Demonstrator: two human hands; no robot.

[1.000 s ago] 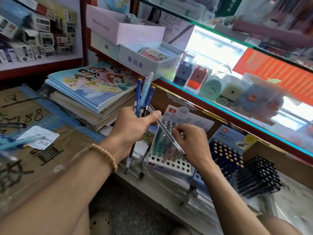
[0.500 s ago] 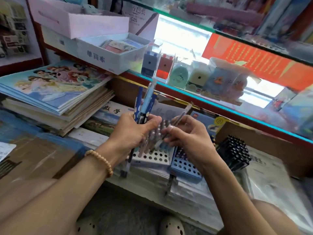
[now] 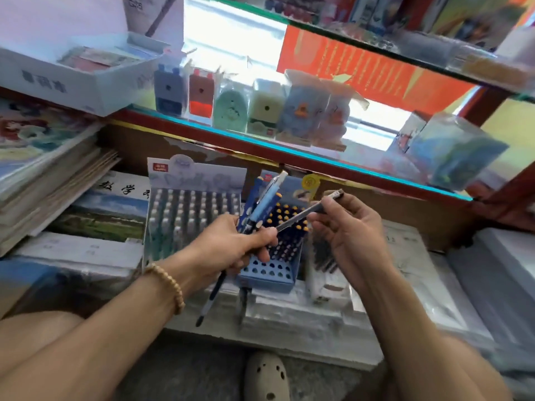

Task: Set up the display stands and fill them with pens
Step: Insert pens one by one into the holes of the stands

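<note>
Head view: left hand (image 3: 231, 244) grip was wrapped around a bunch of blue pens (image 3: 262, 205), tips down. Right hand (image 3: 350, 235) grip pinched one grey pen (image 3: 307, 214), slanted toward the left thumb. Just behind both grips: blue display stand (image 3: 269, 270), part filled. Left of it, white display stand (image 3: 191, 215), full.

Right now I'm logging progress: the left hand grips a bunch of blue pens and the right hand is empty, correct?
Not quite. The left hand does grip the blue pens, but the right hand is not empty: the head view shows it pinching a single grey pen.
</note>
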